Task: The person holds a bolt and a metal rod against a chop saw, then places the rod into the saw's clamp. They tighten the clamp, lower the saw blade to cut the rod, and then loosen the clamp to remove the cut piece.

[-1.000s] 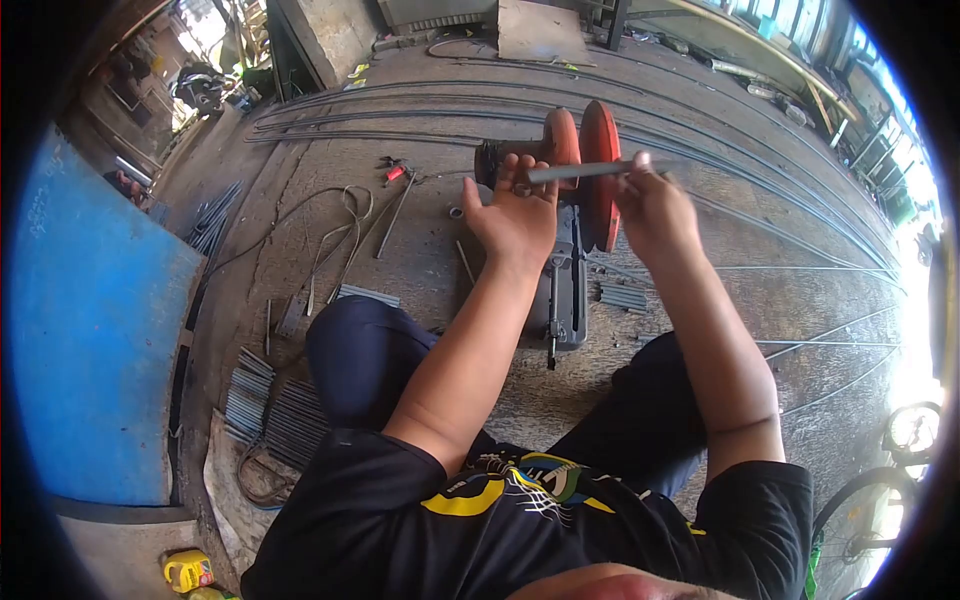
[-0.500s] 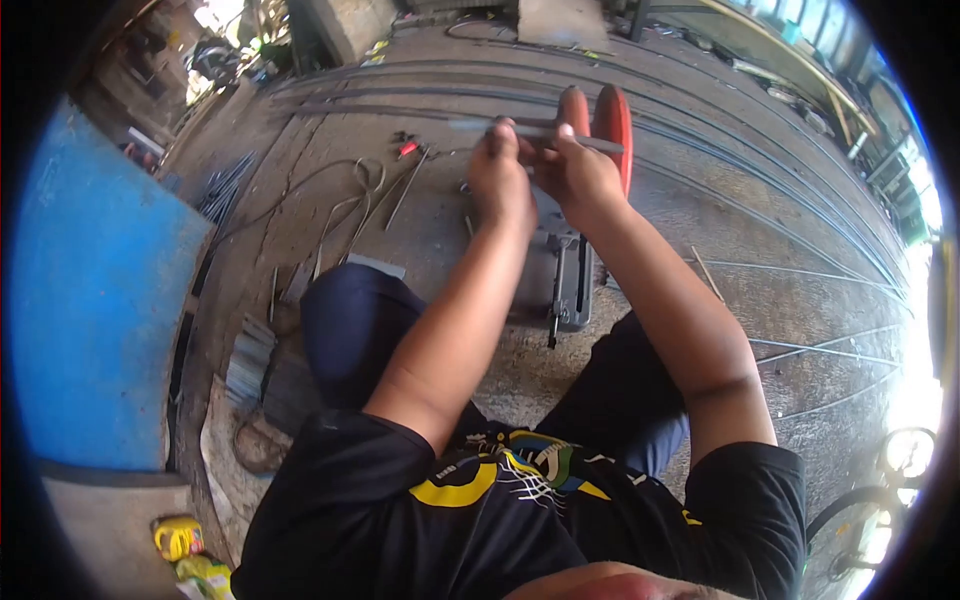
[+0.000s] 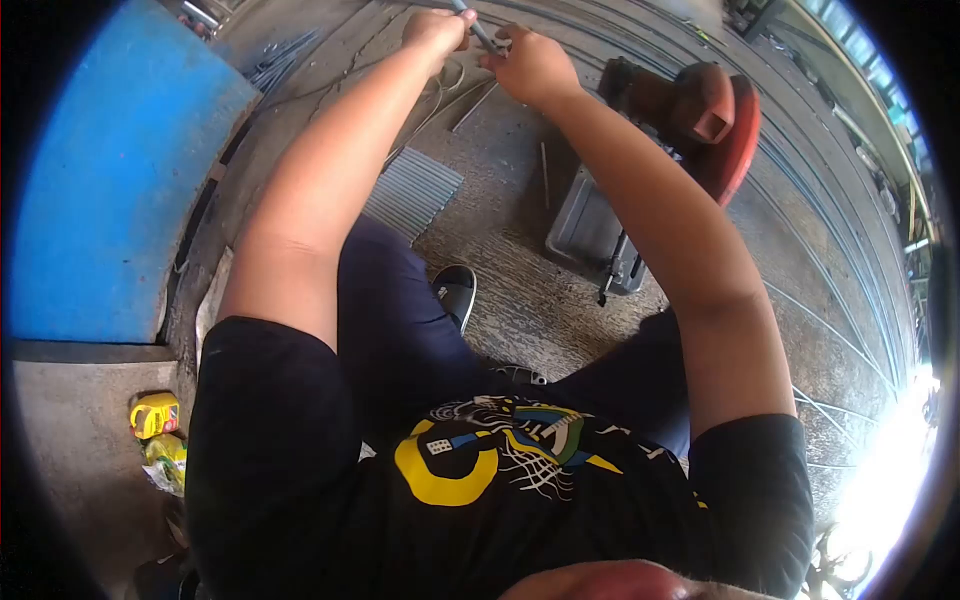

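Observation:
My left hand (image 3: 438,34) is closed around a grey metal rod (image 3: 482,36) at the top edge of the view, its thumb along the rod. Close beside it, my right hand (image 3: 538,68) pinches the rod's nearer end between thumb and fingers. The rod's far end runs out of view. To the right of my right hand stands a cut-off saw with a red guard (image 3: 742,140) and a grey base (image 3: 585,218), partly hidden behind my right forearm. Below my hands lies a ribbed grey patch (image 3: 418,188), either rods side by side or corrugated sheet.
Long metal rods (image 3: 835,235) stretch across the floor on the right. A blue panel (image 3: 110,180) stands on the left, with a yellow container (image 3: 155,414) below it. A thin stick (image 3: 545,175) lies near the saw, and a cable (image 3: 440,90) loops under my arms.
Both hands have moved away from the saw with the rod, up and to the left. My view has turned, so the saw and ribbed patch show more fully.

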Demonstrator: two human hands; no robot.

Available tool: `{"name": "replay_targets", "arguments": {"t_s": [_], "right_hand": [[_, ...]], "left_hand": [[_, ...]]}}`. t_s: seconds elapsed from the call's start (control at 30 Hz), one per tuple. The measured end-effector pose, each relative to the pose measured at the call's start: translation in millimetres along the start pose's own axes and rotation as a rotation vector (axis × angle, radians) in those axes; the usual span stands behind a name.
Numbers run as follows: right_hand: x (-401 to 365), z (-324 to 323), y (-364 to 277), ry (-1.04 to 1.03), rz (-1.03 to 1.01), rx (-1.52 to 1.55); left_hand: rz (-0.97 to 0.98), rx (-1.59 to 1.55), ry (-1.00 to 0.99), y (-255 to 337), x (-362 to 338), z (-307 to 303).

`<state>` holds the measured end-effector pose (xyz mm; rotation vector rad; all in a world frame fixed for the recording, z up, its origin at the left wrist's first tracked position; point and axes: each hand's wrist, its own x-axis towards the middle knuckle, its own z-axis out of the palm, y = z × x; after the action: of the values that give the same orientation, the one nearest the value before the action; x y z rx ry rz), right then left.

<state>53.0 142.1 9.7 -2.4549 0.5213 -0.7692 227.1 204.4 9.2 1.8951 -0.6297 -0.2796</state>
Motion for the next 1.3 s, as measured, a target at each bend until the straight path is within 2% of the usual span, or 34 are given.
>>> {"name": "replay_targets", "arguments": {"t_s": [0.03, 0.07, 0.1, 0.17, 0.2, 0.3, 0.33, 0.37, 0.43, 0.5, 0.53, 0.6, 0.63, 0.7, 0.73, 0.77, 0.83, 0.87, 0.9, 1.0, 1.13, 1.2, 1.3], "right_hand": [[6, 18, 2, -0.020, 0.001, -0.001], [12, 37, 5, -0.106, 0.046, 0.005], [20, 55, 6, -0.188, 0.088, 0.010], [26, 91, 8, -0.226, 0.155, 0.042], [28, 111, 13, -0.248, 0.225, 0.075], [40, 173, 31, -0.281, 0.244, 0.025], [44, 197, 42, -0.307, 0.250, 0.023], [46, 223, 53, -0.375, 0.294, -0.023], [44, 280, 81, -0.480, 0.335, -0.073], [46, 332, 110, -0.814, 0.387, -0.211], [49, 353, 119, -0.839, 0.375, -0.213], [34, 380, 131, -0.761, 0.408, -0.195], [30, 388, 132, -0.800, 0.404, -0.193], [35, 401, 130, -0.850, 0.465, -0.146], [38, 409, 130, -0.867, 0.453, -0.143], [41, 416, 129, -0.885, 0.414, -0.165], [46, 424, 124, -0.907, 0.377, -0.187], [46, 428, 122, -0.878, 0.393, -0.167], [47, 428, 117, -0.850, 0.407, -0.149], [54, 427, 106, -0.892, 0.455, -0.172], [41, 436, 115, -0.934, 0.451, -0.224], [37, 434, 118, -0.875, 0.352, -0.174], [40, 433, 116, -0.940, 0.328, -0.206]], "left_hand": [[-0.016, 0.092, -0.066, -15, 14, -5], [0.075, 0.083, -0.066, -35, 24, -9], [0.059, 0.077, -0.062, -47, 28, -14], [-0.135, -0.018, -0.053, -72, 33, -19], [-0.180, -0.035, -0.086, -94, 42, -23], [-0.303, -0.127, -0.142, -161, 51, -24], [-0.294, -0.315, -0.146, -190, 51, -20], [-0.323, -0.321, -0.136, -218, 51, -20], [-0.436, -0.409, -0.242, -276, 47, -22], [-0.530, 0.166, -0.225, -340, 44, -13], [-0.554, 0.159, -0.214, -361, 38, -11], [-0.328, 0.482, -0.125, -389, 4, -6], [-0.368, 0.481, -0.126, -391, -10, -6], [-0.270, 0.600, -0.178, -389, -18, -11], [0.018, 0.715, -0.060, -406, -22, -12], [0.005, 0.719, -0.054, -414, -20, -15], [-0.053, 0.795, -0.225, -404, -13, -23], [0.069, 0.837, -0.164, -421, -13, -22], [0.062, 0.832, -0.164, -424, -11, -21], [0.221, 0.807, -0.003, -433, -10, -18], [0.215, 0.780, 0.013, -435, -8, -17], [0.155, 0.838, -0.003, -432, -6, -15], [0.193, 0.795, 0.038, -438, -6, -13]]}}
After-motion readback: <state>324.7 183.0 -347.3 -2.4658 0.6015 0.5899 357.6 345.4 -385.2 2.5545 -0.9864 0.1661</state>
